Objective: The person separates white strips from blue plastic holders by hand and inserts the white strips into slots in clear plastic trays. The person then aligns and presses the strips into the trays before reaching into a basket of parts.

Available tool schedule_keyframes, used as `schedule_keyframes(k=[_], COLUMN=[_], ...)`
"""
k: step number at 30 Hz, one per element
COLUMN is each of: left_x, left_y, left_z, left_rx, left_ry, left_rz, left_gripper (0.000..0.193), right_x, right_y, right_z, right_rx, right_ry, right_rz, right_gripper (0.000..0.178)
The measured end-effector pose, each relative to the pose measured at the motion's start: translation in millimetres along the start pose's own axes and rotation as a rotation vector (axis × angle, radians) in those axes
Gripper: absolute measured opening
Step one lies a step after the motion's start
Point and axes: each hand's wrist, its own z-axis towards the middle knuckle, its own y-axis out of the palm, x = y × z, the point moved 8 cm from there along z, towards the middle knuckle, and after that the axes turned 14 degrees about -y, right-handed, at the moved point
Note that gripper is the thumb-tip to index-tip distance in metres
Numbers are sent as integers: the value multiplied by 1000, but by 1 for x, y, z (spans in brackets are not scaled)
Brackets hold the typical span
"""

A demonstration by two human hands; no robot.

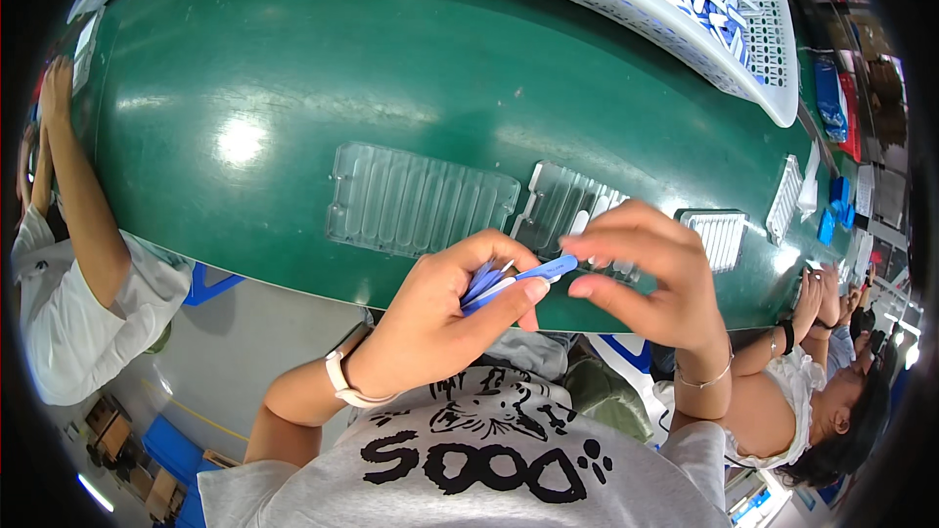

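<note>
My left hand [440,308] is closed around a bunch of slim blue and white plastic sticks [482,286]. One blue stick with a rounded end [551,269] points out past its thumb to the right. Close to that tip is my right hand [655,279], its thumb and fingers apart, with nothing visibly gripped. Beyond the hands lies a clear plastic tray [421,200] with long parallel grooves, which look unfilled. A second grooved clear tray [558,198], partly behind my right hand, has a few white pieces in it.
A white perforated basket [675,24] heaped with blue and white sticks stands at the far right of the green table [245,59]. Further trays, one with white pieces [719,235], lie to the right. Co-workers sit at left [83,215] and right [782,391].
</note>
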Motion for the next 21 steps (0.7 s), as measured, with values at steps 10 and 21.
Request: schedule_keyframes(k=[10,21], left_x=[-2,-11], left_y=[5,-8], left_z=[-1,-8], left_rx=[-38,29], left_ry=[4,21], left_rz=[-51,-125], left_gripper=[10,11], right_x=[-3,-45], right_y=[-26,48], right_z=[-15,-18], right_rx=[480,-46], right_ry=[30,-98], right_rz=[-136,-982], right_gripper=[19,41])
